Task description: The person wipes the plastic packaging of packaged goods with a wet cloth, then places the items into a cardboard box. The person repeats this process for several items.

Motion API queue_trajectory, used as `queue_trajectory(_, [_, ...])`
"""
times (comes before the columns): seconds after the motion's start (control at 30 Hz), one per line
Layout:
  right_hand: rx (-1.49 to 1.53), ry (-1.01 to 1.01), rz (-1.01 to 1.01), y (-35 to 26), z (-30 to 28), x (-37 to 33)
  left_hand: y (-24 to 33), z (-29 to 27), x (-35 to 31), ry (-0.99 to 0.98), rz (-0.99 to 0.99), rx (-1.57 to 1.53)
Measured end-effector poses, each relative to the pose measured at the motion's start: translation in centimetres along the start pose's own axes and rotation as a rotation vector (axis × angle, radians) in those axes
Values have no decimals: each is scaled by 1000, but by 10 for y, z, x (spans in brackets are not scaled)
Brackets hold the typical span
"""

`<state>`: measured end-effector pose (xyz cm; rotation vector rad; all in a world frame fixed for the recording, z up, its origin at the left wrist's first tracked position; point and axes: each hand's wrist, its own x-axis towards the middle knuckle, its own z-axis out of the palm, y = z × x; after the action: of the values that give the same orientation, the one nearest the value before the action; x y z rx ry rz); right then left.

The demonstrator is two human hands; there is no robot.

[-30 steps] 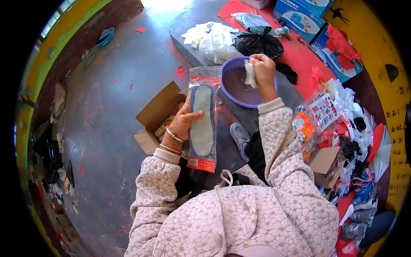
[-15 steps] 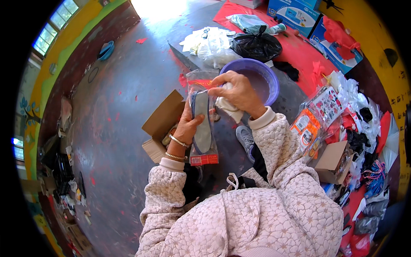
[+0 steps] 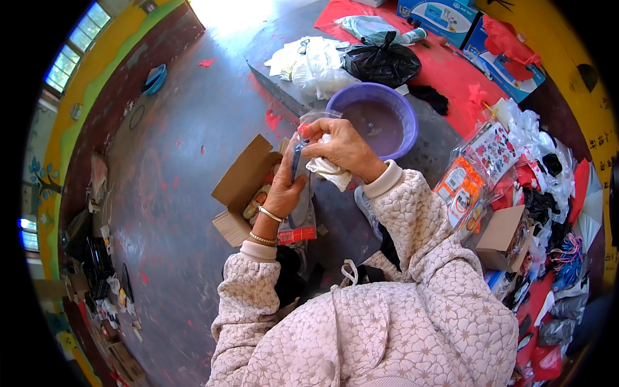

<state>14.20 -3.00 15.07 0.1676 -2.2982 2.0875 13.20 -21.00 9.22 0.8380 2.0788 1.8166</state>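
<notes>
A clear plastic bag of insoles [image 3: 302, 216], with a red strip at its lower end, is gripped by my left hand [image 3: 284, 191]. Only part of the grey insole and a dark blue edge show, since the bag is turned partly side-on. Closed at the bag's upper end is my right hand [image 3: 346, 147], thumb and fingers pinched near the plastic. A crumpled white cloth [image 3: 331, 173] is tucked in that same hand and hangs below its fingers. Beside my left wrist stands an open cardboard box [image 3: 240, 182] with pale things inside, partly hidden.
A purple basin [image 3: 412, 126] of murky water stands beyond my right hand. Behind it lie a black plastic bag [image 3: 383, 63] and white bags [image 3: 316, 68]. At right are orange packages [image 3: 459, 187], another cardboard box [image 3: 500, 240] and heaped plastic. My shoe [image 3: 367, 213] is below the basin.
The bag of insoles has turned from facing me to partly side-on. My right hand has moved slightly left and down, closer to my left hand, with the cloth still in it.
</notes>
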Motion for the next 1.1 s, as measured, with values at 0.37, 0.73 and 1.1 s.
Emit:
queue_trajectory(0.37, [-438,462,-222,-12,-8,16,26,5,-3,-133,-323,-753])
queue_trajectory(0.73, [-64,163,-2,-11,-34,-1,35,-8,0,0,-259,-1038])
queue_trajectory(1.1, [-11,176,42,6,6,8,28,-5,-3,21,-222,-866])
